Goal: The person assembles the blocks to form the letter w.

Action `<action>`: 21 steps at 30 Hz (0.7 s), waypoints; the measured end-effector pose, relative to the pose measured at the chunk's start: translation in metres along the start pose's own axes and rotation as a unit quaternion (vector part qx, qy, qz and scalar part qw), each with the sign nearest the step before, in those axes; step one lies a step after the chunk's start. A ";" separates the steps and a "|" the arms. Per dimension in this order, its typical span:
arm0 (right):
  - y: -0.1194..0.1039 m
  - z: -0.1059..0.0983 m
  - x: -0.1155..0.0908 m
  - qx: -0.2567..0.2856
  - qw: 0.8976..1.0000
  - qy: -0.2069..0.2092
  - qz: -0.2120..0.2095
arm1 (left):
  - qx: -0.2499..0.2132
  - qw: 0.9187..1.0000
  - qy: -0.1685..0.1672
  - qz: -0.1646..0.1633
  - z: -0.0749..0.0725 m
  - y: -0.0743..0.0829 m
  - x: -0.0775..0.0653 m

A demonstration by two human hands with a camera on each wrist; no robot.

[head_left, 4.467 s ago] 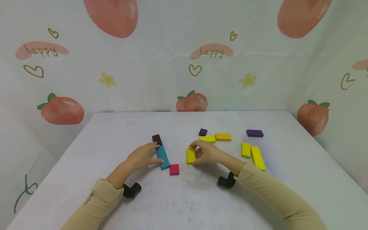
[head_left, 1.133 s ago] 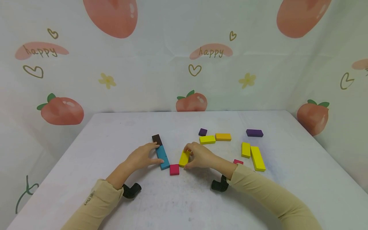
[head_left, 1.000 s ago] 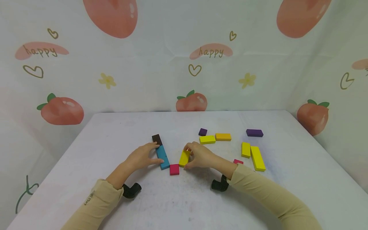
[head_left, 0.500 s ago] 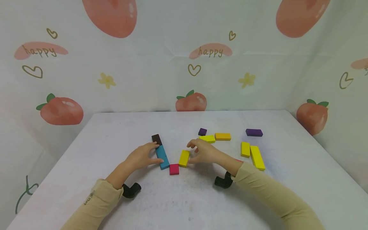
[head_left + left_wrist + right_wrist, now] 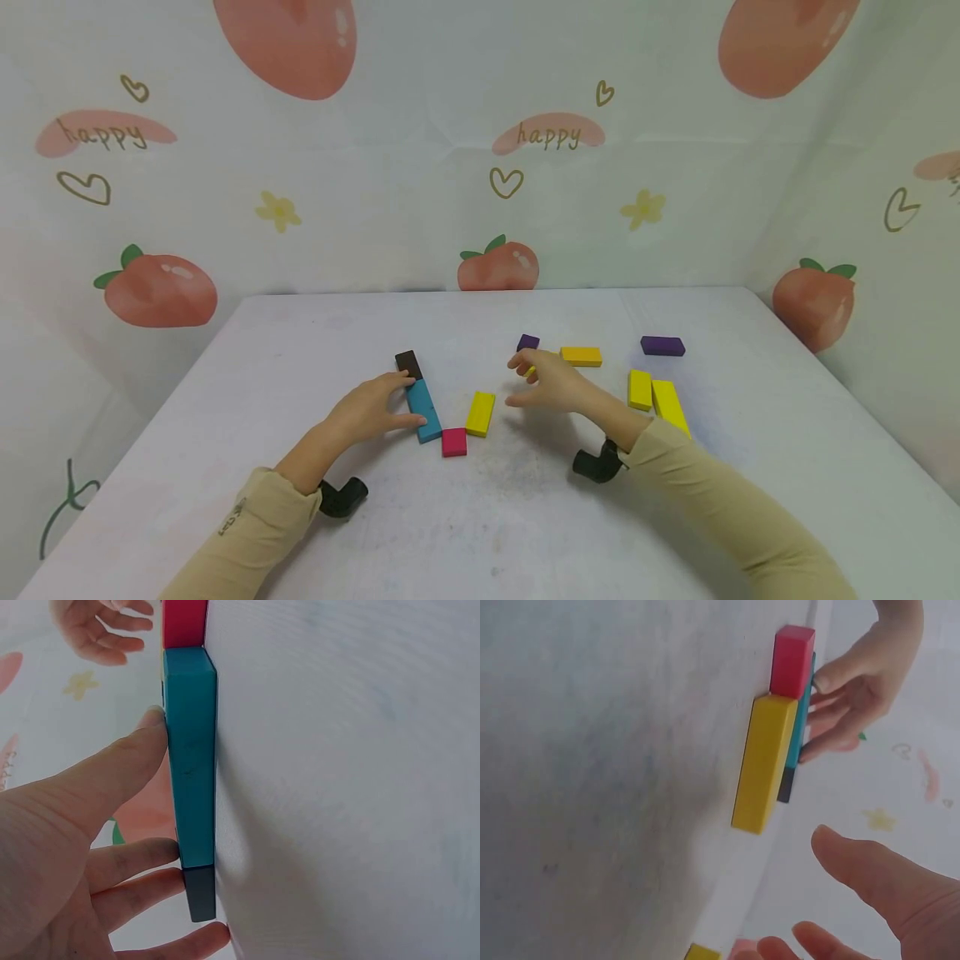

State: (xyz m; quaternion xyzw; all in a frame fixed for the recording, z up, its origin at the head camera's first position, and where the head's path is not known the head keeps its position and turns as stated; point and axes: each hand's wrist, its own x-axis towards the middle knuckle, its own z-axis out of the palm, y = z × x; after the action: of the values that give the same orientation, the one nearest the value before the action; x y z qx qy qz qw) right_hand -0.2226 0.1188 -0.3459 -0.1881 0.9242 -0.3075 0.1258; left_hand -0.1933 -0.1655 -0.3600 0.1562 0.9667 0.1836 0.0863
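The left hand (image 5: 367,408) is resting spread fingertips on the blue, oblong, apparently wooden block (image 5: 425,408) left of the frame's centre; the right hand (image 5: 553,383) is hovering empty, fingers relaxed, right of centre. Between them, a yellow oblong wood-like block (image 5: 481,414) is lying beside a squarish red wood-like block (image 5: 453,442), seeming light, stiff, sturdy; its long sides are offering the surest pinch.

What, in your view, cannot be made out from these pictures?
Head view: most of a yellow block is hidden by the right hand.
Head view: the right sleeve hides the near end of the long yellow block.
Head view: the marking on the left sleeve is too small to read.
Left wrist view: the top edge cuts off the red block.
Right wrist view: the bottom edge cuts off a yellow piece.
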 end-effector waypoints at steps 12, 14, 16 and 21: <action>0.019 -0.017 0.005 -0.029 0.997 0.050 0.051 | -0.008 1.000 0.001 -0.001 0.000 0.000 -0.001; 0.022 -0.019 0.006 -0.036 0.996 0.051 0.055 | -0.008 1.000 0.000 -0.002 0.000 0.000 -0.001; 0.024 -0.021 0.007 -0.043 0.996 0.050 0.064 | -0.009 1.000 -0.001 -0.004 0.000 0.000 -0.001; 0.027 -0.023 0.011 -0.059 0.994 0.043 0.086 | -0.010 1.000 -0.001 -0.008 0.001 0.000 0.000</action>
State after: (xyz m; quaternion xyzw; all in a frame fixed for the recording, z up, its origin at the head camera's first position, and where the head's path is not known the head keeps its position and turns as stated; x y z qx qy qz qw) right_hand -0.2480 0.1464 -0.3459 -0.1011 0.9581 -0.2485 0.1004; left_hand -0.1929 -0.1657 -0.3606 0.1480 0.9658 0.1928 0.0903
